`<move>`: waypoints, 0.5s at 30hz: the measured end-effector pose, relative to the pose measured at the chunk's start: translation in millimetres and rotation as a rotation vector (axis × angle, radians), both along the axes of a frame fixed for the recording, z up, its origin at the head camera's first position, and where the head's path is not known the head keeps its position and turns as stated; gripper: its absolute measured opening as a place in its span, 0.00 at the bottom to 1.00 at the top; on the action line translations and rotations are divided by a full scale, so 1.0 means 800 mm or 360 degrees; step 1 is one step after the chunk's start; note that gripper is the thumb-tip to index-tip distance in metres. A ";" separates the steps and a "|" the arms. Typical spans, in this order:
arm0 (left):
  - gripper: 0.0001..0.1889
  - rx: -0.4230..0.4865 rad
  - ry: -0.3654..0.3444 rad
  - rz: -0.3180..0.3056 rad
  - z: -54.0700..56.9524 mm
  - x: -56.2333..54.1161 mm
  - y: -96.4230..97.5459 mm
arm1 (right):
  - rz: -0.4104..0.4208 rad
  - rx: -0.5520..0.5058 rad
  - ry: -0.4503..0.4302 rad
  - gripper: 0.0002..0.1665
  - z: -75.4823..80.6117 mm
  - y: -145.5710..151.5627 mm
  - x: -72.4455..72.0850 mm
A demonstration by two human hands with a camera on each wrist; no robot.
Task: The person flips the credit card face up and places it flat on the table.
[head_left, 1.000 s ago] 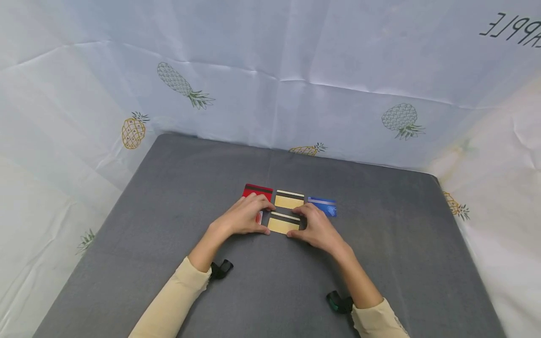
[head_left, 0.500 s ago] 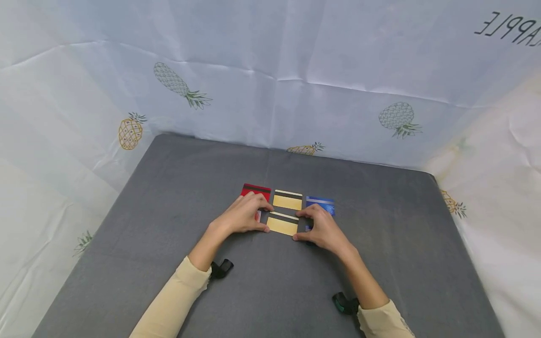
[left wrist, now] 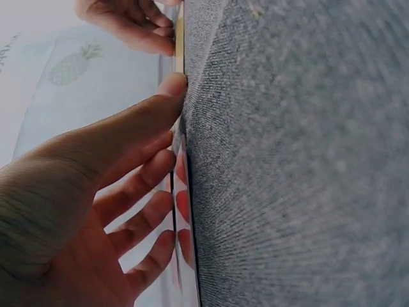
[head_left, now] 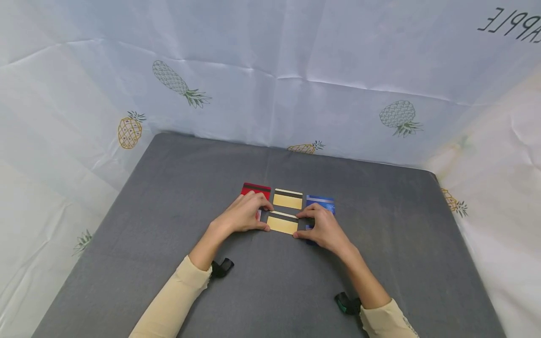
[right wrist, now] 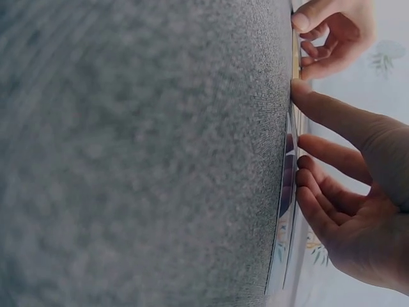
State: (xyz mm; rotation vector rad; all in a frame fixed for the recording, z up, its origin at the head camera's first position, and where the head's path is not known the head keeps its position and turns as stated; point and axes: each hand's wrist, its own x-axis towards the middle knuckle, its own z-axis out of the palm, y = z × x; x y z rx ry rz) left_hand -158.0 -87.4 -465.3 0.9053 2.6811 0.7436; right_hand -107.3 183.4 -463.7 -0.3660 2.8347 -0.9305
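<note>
A gold bank card (head_left: 282,224) with a dark stripe lies flat on the grey table between the two hands. At its left corners are the thumb and index finger of my left hand (head_left: 243,214). My right hand (head_left: 324,228) has its thumb and index fingertip at the right edge. Fingers of both hands look relaxed and spread. Under the left hand lies a card with red spots (left wrist: 183,206), mostly hidden in the head view. A dark blue card (right wrist: 286,179) is partly covered by the right hand.
Behind the hands a red card (head_left: 256,189), another gold card (head_left: 288,199) and a blue card (head_left: 320,202) form a row. The grey table (head_left: 270,286) reaches back to a pineapple-print curtain (head_left: 236,112).
My right hand has shifted slightly right, from over the front gold card to its right edge, exposing part of the dark blue card. The left hand stays at the card's left corners.
</note>
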 end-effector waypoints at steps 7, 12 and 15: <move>0.26 -0.0014 0.0019 -0.0014 0.004 0.000 0.002 | 0.0038 0.0000 0.0038 0.29 -0.002 0.003 -0.001; 0.25 -0.0017 0.0028 -0.0023 0.005 0.000 0.003 | 0.0051 -0.0003 0.0029 0.31 -0.002 0.004 -0.001; 0.25 -0.0006 0.0025 -0.0024 0.005 0.001 0.003 | 0.0051 -0.0020 0.0015 0.34 -0.002 0.005 0.000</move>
